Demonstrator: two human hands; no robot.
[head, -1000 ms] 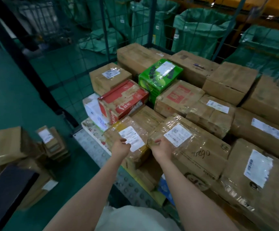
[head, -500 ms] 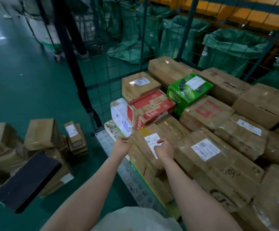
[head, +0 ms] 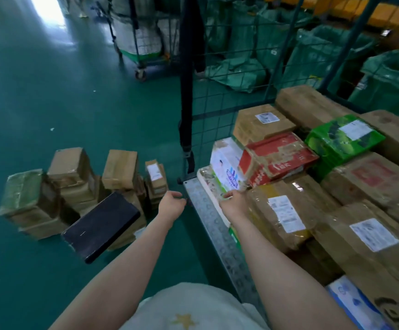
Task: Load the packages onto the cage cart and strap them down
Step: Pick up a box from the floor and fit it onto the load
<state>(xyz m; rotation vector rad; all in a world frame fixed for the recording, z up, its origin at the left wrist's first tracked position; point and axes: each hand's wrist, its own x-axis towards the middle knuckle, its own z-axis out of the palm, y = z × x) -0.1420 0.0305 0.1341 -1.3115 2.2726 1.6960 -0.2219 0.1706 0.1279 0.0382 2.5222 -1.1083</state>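
Observation:
The cage cart point(head: 220, 231) on my right is stacked with taped cardboard packages. At its near left corner lies a brown taped box with a white label point(head: 286, 208); my right hand point(head: 233, 203) rests against its left end, fingers loosely bent. My left hand point(head: 171, 206) hangs free over the green floor, left of the cart's edge, fingers relaxed and holding nothing. A black strap point(head: 185, 110) hangs down the cart's corner post. More packages point(head: 120, 169) and a flat black parcel point(head: 102, 226) sit in a pile on the floor to the left.
On the cart are a red box point(head: 279, 156), a green box point(head: 343, 139) and a white printed box point(head: 227, 165). Wire mesh walls point(head: 220, 96) close the cart's far sides. Green sacks point(head: 317, 48) stand behind it, and another wheeled cart point(head: 143, 41) stands far off.
My view has swung left toward the floor pile. My left hand came off the labelled box and moved left over the floor. My right hand slid to the box's left end.

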